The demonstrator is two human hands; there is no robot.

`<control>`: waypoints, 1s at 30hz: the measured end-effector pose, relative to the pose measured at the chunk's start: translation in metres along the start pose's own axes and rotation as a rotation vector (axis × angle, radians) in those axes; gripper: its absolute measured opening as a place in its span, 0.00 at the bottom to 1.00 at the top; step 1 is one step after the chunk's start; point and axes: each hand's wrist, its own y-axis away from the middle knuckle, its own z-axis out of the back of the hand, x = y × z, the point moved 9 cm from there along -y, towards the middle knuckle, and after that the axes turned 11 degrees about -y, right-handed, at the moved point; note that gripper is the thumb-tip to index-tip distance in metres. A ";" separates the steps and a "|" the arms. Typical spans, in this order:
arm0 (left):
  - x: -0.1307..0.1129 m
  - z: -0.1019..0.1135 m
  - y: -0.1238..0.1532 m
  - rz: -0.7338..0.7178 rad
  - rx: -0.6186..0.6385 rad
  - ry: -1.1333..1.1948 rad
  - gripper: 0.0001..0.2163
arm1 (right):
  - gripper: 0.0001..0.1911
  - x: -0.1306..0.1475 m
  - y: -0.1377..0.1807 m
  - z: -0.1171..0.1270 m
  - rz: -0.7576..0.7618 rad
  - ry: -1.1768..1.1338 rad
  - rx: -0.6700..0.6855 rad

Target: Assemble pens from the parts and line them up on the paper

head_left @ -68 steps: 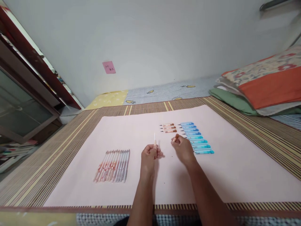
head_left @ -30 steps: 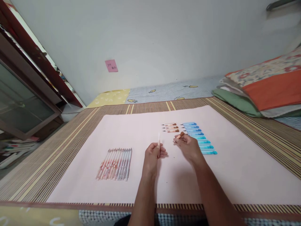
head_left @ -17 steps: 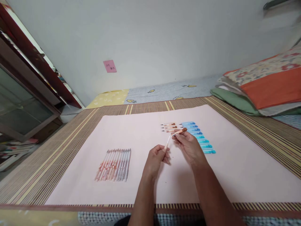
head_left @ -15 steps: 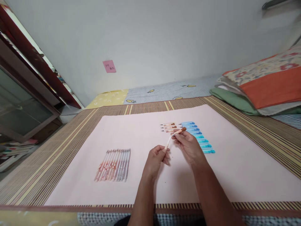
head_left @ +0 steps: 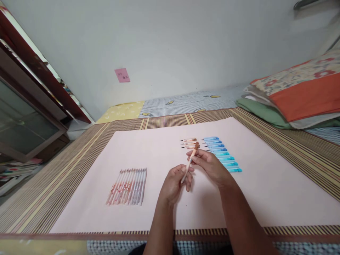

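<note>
Both hands are on one cream pen (head_left: pixel 188 165) with a brown top, which slants up and away over the pink sheet (head_left: pixel 87 152). My left hand (head_left: pixel 174 180) grips its lower part between thumb and fingers. My right hand (head_left: pixel 208 164) pinches it higher up, just below the brown top. Behind the hands lie several matching brown-and-cream pens (head_left: pixel 189 143), dark tips pointing left. Beside them is a column of blue and turquoise pens (head_left: pixel 223 154), partly hidden by my right hand. To the left, a row of pink-to-grey pens (head_left: pixel 126 186) lies side by side.
The sheet rests on a striped mat (head_left: pixel 87 170). Folded bedding (head_left: pixel 297 95) is piled at the right, against the pale wall (head_left: pixel 180 46). A pink note (head_left: pixel 122 75) sticks to the wall. A glass-fronted cabinet (head_left: pixel 21 120) stands at the left.
The brown-topped part in my right hand has swung upright and left. It now lines up with the part in my left hand as one straight pen.
</note>
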 end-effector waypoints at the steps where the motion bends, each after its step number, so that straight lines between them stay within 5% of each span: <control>1: 0.001 -0.002 0.001 0.007 0.023 0.029 0.17 | 0.17 0.000 0.002 -0.002 -0.010 -0.017 0.021; 6: 0.003 -0.008 0.003 0.022 0.074 0.094 0.17 | 0.15 0.007 0.005 -0.006 0.010 -0.033 0.058; 11: -0.005 0.001 0.001 -0.046 -0.072 -0.009 0.16 | 0.14 0.006 0.000 -0.007 0.047 0.016 0.000; 20: -0.007 0.004 -0.001 -0.081 -0.092 -0.003 0.16 | 0.17 -0.020 0.008 -0.039 -0.173 -0.249 0.188; 25: -0.008 0.014 -0.001 -0.101 -0.199 -0.054 0.17 | 0.19 -0.026 0.002 -0.040 -0.155 -0.298 0.124; 30: -0.009 0.007 0.000 -0.079 -0.135 -0.004 0.18 | 0.21 -0.029 0.004 -0.036 -0.193 -0.333 0.119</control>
